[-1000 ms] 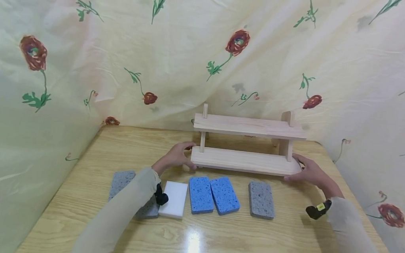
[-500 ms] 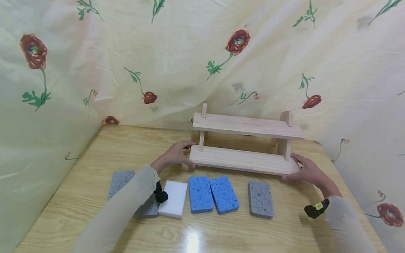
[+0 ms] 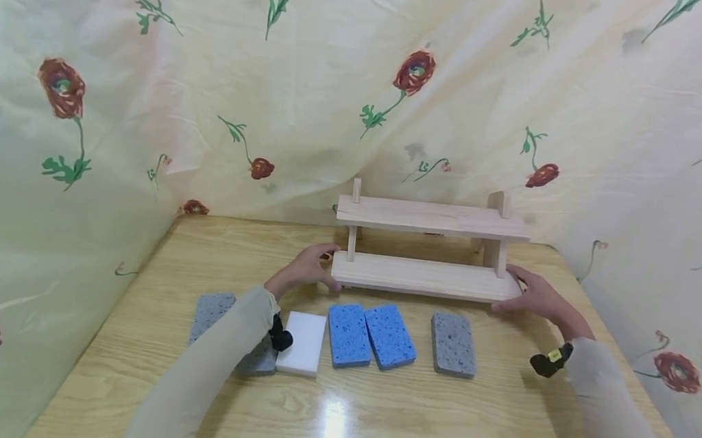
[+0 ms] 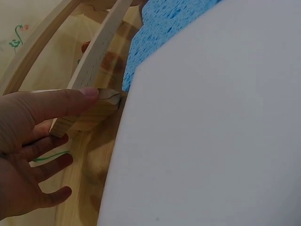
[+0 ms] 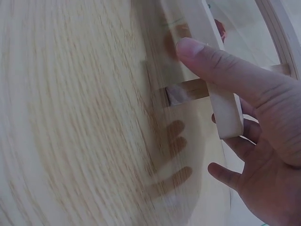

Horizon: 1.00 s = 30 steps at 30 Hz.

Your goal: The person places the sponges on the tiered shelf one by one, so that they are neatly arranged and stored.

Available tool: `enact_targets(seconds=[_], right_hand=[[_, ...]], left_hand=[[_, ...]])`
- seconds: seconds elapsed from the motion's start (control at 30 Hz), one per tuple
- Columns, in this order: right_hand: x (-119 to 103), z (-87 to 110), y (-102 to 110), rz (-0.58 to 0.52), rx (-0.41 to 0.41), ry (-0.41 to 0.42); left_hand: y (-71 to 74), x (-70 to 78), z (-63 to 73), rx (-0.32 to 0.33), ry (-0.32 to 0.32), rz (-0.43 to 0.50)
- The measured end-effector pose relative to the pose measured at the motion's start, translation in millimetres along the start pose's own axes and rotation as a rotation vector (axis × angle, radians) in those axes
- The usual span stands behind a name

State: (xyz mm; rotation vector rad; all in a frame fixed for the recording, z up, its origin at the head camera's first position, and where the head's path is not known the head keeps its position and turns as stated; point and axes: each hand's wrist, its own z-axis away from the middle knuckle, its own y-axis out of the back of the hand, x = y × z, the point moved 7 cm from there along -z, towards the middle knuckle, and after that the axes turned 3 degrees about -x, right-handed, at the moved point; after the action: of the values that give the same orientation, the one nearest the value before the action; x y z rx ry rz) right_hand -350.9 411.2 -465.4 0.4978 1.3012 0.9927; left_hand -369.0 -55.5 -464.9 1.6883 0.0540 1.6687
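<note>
A two-tier wooden shelf (image 3: 427, 278) stands at the back of the table. My left hand (image 3: 308, 266) grips the left end of its lower board; in the left wrist view the thumb (image 4: 66, 102) lies along the front edge, with the other fingers behind and spread. The right end of that board is held by my right hand (image 3: 533, 295). Up close in the right wrist view, the right thumb (image 5: 225, 66) is at the board's front side and the fingers reach round its end.
In front of the shelf lie two blue sponges (image 3: 349, 336), a grey sponge (image 3: 453, 344) and a white sponge (image 3: 302, 344). More grey sponge (image 3: 212, 310) shows at the left, partly behind my left sleeve. A flowered cloth (image 3: 311, 92) hangs behind the table (image 3: 409, 423).
The whole head view shifts very slightly. Both hands keep their hold on the shelf, and it shows no clear movement on the table.
</note>
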Motion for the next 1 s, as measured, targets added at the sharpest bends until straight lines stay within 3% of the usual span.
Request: enact_targets(seconds=[0.57, 1.0], right_hand=[[4.0, 5.1, 7.2, 0.020, -0.009, -0.035], [5.9, 4.1, 5.6, 0.002, -0.017, -0.019]], left_hand=[[-6.1, 4.4, -6.3, -0.004, -0.010, -0.015], [-7.9, 1.9, -7.7, 0.007, 0.029, -0.009]])
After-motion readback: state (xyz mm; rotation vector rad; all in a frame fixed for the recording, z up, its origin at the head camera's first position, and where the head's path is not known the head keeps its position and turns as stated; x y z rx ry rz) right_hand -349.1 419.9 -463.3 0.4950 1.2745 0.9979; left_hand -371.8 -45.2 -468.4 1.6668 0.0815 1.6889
